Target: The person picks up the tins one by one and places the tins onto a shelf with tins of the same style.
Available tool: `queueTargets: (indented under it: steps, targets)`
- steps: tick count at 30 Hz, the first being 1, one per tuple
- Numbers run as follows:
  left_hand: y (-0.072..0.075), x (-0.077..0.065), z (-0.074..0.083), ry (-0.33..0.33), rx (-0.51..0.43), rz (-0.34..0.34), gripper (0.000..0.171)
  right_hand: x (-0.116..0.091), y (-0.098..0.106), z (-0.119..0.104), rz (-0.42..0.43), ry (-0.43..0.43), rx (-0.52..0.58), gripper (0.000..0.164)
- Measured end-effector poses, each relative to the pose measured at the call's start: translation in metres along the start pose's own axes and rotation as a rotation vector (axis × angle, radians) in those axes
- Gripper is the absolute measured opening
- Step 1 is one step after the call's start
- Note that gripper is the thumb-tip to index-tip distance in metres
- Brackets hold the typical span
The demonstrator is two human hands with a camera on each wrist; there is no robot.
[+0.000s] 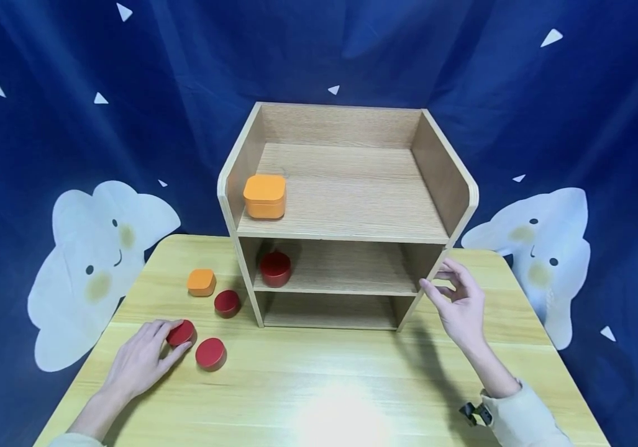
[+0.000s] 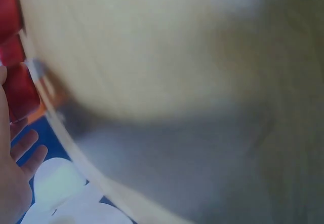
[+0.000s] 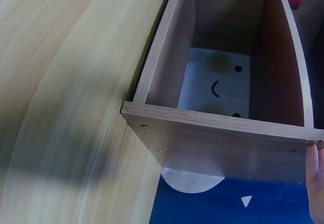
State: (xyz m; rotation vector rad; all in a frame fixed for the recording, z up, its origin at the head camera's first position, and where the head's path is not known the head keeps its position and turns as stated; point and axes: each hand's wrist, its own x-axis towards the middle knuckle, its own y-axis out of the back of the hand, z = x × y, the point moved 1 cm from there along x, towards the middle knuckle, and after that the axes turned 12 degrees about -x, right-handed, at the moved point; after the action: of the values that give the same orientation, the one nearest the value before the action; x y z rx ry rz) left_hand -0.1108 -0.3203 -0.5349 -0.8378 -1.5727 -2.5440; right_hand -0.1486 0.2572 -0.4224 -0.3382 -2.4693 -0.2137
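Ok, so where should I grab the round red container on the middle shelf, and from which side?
Probably by its curved side wall, coming from the open front. The round red container sits upright near the front edge of the middle shelf, while the top board blocks reaching straight down.

The left hand point(image 1: 142, 357) holds a small, round red box point(image 1: 180, 334) between its thumb and fingers. The box has a smooth, flat top that faces up. It is low at the counter point(image 1: 296, 366), to the left of the shelf, near another round red box point(image 1: 210, 354). The shelf point(image 1: 352, 192) is light brown wood with tall sides and three levels. It stands upright, with its open front toward the person. The right hand point(image 1: 462, 310) touches its right side board near the front edge.
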Motion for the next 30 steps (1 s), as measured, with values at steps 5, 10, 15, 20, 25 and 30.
queueTargets:
  steps: [5, 10, 15, 20, 25, 30]
  targets:
    - [0.006, 0.007, 0.008, 0.003, -0.01, 0.034, 0.054, 0.001, -0.001, 0.001, 0.004, -0.014, -0.012, 0.059]
    - [0.011, 0.016, 0.029, 0.001, -0.036, 0.068, 0.055, 0.0, 0.0, 0.002, 0.012, -0.011, -0.013, 0.06]
    - [0.011, 0.022, 0.055, -0.053, -0.053, 0.11, 0.055, 0.0, 0.001, 0.002, 0.018, -0.018, -0.028, 0.06]
    - [0.008, 0.028, 0.08, -0.112, -0.082, 0.152, 0.053, -0.001, 0.001, 0.001, 0.016, -0.022, -0.044, 0.057]
    - [0.001, 0.033, 0.101, -0.145, -0.099, 0.205, 0.069, -0.001, 0.001, 0.001, 0.015, -0.02, -0.034, 0.057]
    - [-0.008, 0.036, 0.116, -0.161, -0.128, 0.212, 0.067, -0.001, 0.001, 0.0, 0.012, -0.013, -0.029, 0.058]
